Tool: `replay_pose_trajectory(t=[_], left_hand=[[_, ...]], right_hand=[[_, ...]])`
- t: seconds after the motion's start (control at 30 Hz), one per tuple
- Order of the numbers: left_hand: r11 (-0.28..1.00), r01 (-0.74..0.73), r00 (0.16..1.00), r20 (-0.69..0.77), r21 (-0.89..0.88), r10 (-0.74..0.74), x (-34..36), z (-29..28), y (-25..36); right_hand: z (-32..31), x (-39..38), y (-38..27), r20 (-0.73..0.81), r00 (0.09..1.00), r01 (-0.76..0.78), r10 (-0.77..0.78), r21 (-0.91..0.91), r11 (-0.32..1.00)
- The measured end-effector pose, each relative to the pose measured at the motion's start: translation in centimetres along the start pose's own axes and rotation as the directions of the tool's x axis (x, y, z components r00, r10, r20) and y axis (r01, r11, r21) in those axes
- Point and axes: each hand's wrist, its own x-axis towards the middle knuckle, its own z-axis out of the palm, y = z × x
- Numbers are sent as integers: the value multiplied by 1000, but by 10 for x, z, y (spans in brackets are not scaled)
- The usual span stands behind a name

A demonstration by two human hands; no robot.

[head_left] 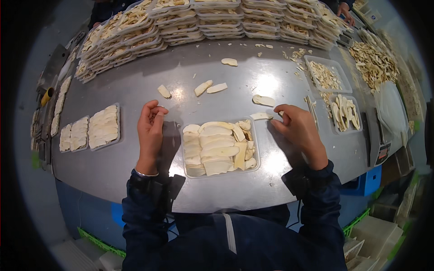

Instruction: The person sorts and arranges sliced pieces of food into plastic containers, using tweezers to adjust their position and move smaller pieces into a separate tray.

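A clear plastic tray [220, 175] stands in front of me, filled with pale dried mushroom slices [219, 149] lying overlapped in rows, with smaller bits along its right side. To its left, my left hand [151, 131] hovers with loosely curled fingers, a gap between thumb and fingertips and nothing visible in it. Beyond the tray's right corner, my right hand [302, 131] pinches a small pale mushroom slice [281, 113] between thumb and forefinger. Its thumb tip is close to a loose slice [261, 116] on the metal table; another slice [263, 100] lies just beyond.
Loose slices [203, 88] are scattered on the metal table [149, 189]. Stacked filled trays [217, 22] line the back. Filled trays [104, 126] stand left. On the right are a tray of bits [327, 74], a tray of slices [345, 114], a mushroom heap [373, 65] and another person's hand [346, 13].
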Motion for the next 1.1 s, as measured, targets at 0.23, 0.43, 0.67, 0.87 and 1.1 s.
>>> replay_pose_trajectory(t=[0.23, 0.43, 0.67, 0.87, 1.1], left_hand=[[1000, 14, 1000, 15, -22, -14, -1, 2, 1], [999, -1, 1000, 16, -44, 2, -1, 4, 0], [998, -12, 1000, 23, -66, 13, -1, 4, -1], [999, 6, 1000, 8, -52, -5, -1, 4, 0], [998, -6, 1000, 11, -55, 6, 0, 6, -2]], right_hand=[[26, 7, 6, -61, 989, 132, -137, -87, 987], [24, 7, -5, -138, 987, 68, -78, -77, 995], [41, 8, -43, -136, 941, 305, -310, -52, 951], [38, 9, -45, -55, 942, 323, -331, -114, 939], [43, 10, -43, -94, 926, 357, -366, -101, 929]])
